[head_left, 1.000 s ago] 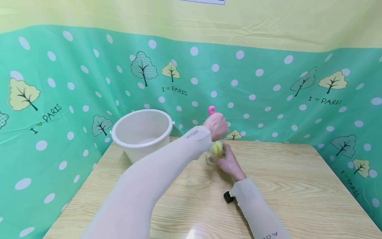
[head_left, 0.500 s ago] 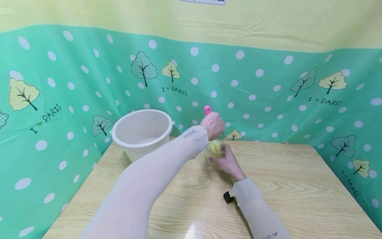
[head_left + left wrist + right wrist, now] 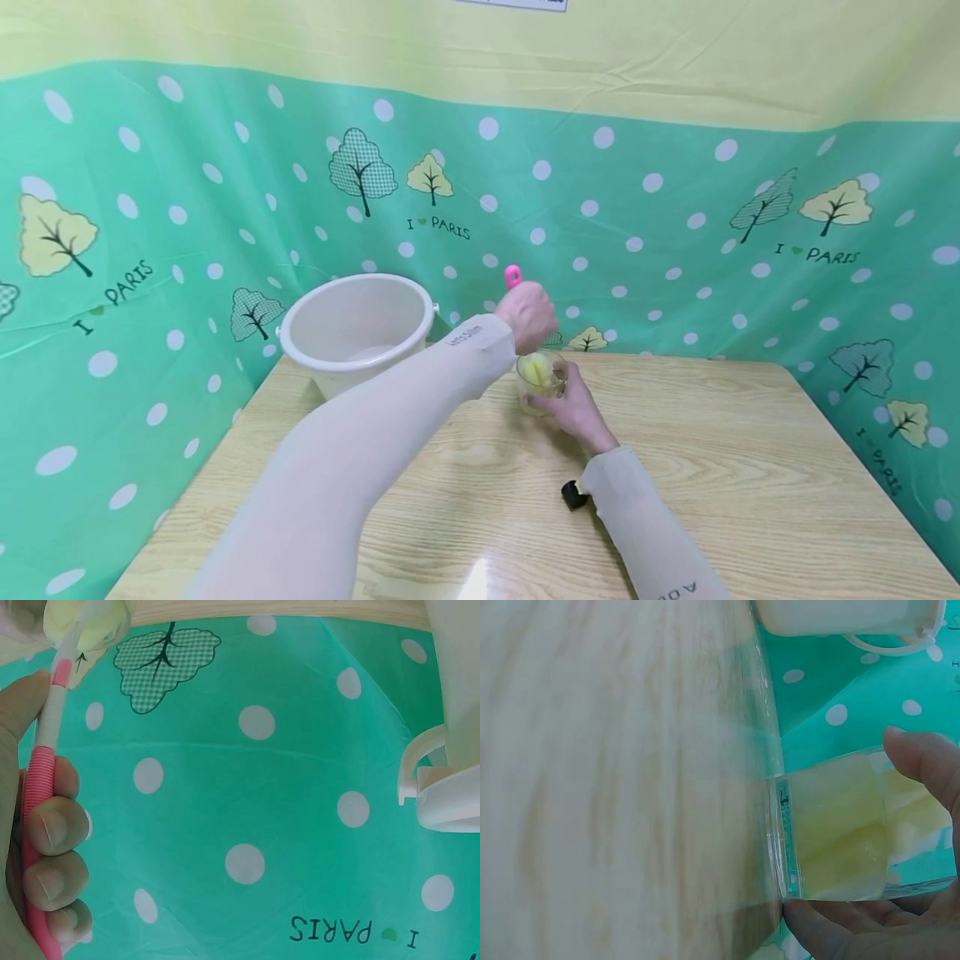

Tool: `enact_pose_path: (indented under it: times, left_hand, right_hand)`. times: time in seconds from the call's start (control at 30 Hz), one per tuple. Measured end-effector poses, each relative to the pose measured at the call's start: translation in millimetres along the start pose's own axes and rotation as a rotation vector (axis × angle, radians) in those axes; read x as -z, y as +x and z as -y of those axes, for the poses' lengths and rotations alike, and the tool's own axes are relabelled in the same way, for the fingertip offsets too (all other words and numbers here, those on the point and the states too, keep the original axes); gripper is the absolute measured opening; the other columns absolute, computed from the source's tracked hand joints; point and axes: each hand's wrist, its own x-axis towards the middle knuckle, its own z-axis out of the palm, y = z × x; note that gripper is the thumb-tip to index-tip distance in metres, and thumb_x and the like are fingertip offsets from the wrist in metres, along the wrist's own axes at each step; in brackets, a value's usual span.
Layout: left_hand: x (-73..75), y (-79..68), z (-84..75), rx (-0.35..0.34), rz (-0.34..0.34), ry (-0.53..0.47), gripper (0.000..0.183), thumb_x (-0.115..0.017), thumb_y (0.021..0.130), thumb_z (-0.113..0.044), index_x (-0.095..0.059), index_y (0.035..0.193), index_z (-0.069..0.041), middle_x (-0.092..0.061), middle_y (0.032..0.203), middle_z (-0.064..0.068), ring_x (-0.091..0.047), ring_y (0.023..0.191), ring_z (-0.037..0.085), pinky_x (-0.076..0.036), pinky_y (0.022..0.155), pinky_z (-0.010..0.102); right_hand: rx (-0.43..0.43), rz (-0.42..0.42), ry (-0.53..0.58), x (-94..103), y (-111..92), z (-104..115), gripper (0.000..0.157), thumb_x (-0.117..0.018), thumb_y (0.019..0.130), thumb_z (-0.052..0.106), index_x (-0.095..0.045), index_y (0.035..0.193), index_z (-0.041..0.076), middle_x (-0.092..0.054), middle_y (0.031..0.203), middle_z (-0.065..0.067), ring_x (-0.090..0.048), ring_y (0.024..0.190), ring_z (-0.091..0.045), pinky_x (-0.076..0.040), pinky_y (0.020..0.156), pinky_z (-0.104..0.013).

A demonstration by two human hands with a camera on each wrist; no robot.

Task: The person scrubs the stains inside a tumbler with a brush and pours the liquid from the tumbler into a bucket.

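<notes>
Our left hand (image 3: 527, 317), fingers (image 3: 56, 881) curled round the wand (image 3: 43, 776), sits further left than a second ago, so the yellow head (image 3: 531, 371) seems to be working within the glass (image 3: 536, 392) our right hand (image 3: 577, 408) grips on the worktop (image 3: 712, 467).

Spreads as a pale, wood-grained table (image 3: 720, 483), marked by 1 bright patch of glare (image 3: 475, 579) toward the near side. Carries 1 white bucket (image 3: 337, 383) upright at the far left corner and 1 clear glass (image 3: 542, 385) near the far edge, base down, right of the bucket.
</notes>
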Motion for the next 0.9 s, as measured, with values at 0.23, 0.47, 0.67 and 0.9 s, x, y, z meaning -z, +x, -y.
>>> enact_pose_path:
  times: [0.23, 0.47, 0.67, 0.9]
  left_hand:
    - [4.6, -4.8, -0.5, -0.036, -0.008, 0.009, 0.024, -0.043, 0.087, -0.019, -0.049, 0.065, -0.021, -0.046, 0.057, -0.008, -0.035, 0.049, 0.005, -0.027, 0.044, 0.021]
    - [1.8, -8.0, -0.1, -0.036, -0.060, -0.046, 0.030, -0.046, 0.092, -0.033, -0.054, 0.067, -0.021, -0.050, 0.058, -0.008, -0.041, 0.051, 0.006, -0.033, 0.048, 0.021]
    - [0.9, -12.6, 0.9, -0.027, -0.055, -0.075, 0.037, -0.051, 0.092, -0.051, -0.061, 0.073, -0.021, -0.055, 0.061, -0.009, -0.047, 0.059, 0.007, -0.039, 0.061, 0.022]
    - [0.8, -13.4, 0.4, -0.020, -0.050, -0.083, 0.036, -0.053, 0.092, -0.052, -0.063, 0.076, -0.021, -0.057, 0.064, -0.009, -0.047, 0.062, 0.006, -0.040, 0.062, 0.021]
  right_hand:
    - [-0.004, -0.002, -0.001, -0.2, 0.3, 0.2, 0.087, -0.079, 0.077, 0.029, -0.026, 0.142, 0.008, -0.037, 0.140, -0.014, -0.046, 0.117, -0.031, -0.042, 0.093, -0.044]
    - [-0.002, 0.000, -0.004, -0.3, 0.6, -0.2, 0.084, -0.080, 0.077, 0.029, -0.028, 0.140, 0.010, -0.038, 0.137, -0.013, -0.047, 0.116, -0.030, -0.042, 0.093, -0.044]
    - [0.007, -0.003, -0.018, 0.3, 0.7, 0.7, 0.084, -0.079, 0.076, 0.031, -0.028, 0.140, 0.010, -0.039, 0.137, -0.014, -0.047, 0.115, -0.030, -0.041, 0.095, -0.045]
    - [0.004, -0.001, -0.009, 0.0, 0.8, -0.2, 0.084, -0.079, 0.077, 0.030, -0.028, 0.140, 0.010, -0.039, 0.137, -0.015, -0.047, 0.117, -0.031, -0.041, 0.097, -0.047]
